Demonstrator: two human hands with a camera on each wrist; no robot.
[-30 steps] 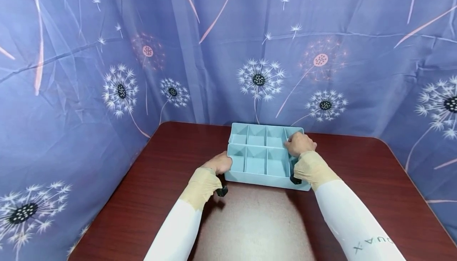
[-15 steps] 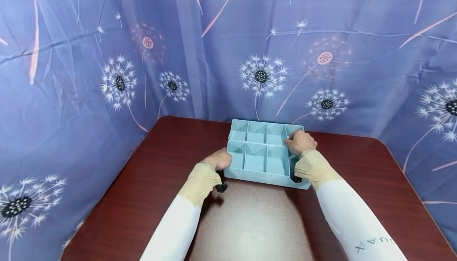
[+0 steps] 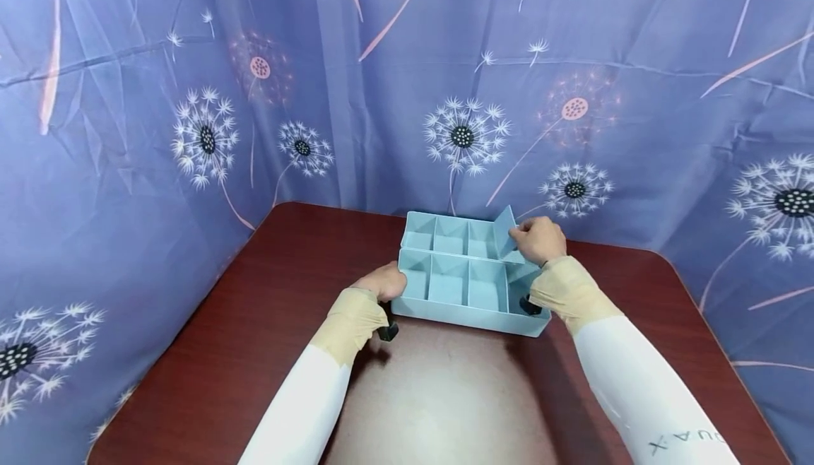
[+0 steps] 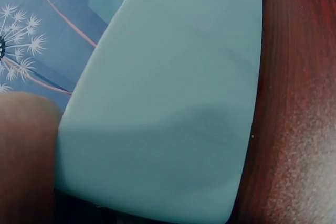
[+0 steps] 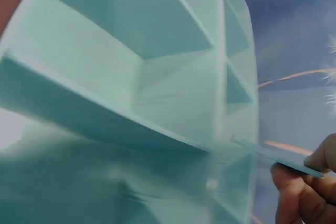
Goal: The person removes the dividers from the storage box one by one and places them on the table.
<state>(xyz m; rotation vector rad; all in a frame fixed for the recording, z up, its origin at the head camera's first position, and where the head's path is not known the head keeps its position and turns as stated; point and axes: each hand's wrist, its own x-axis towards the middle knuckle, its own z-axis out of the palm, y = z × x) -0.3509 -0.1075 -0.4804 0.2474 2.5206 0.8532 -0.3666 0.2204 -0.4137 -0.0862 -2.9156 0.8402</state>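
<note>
A light blue compartment box lies near the back of the table, two rows of cells facing up. At its left end my left hand grips the side; the left wrist view has a finger against the edge of the box wall. My right hand pinches a thin blue divider between thumb and fingers. That divider stands up above the rim at the right of the back row, tilted. In the right wrist view its lower end reaches the back cells, with fingertips on its outer end.
The box rests on a dark red wooden table, with a pale shiny patch in front. A blue dandelion-print curtain hangs close behind the box and along the left side. Black wrist-camera pieces sit under the wrists.
My right hand has lifted the divider up out of the back right of the box; before, it sat down among the cells. My left hand keeps its grip at the left end.
</note>
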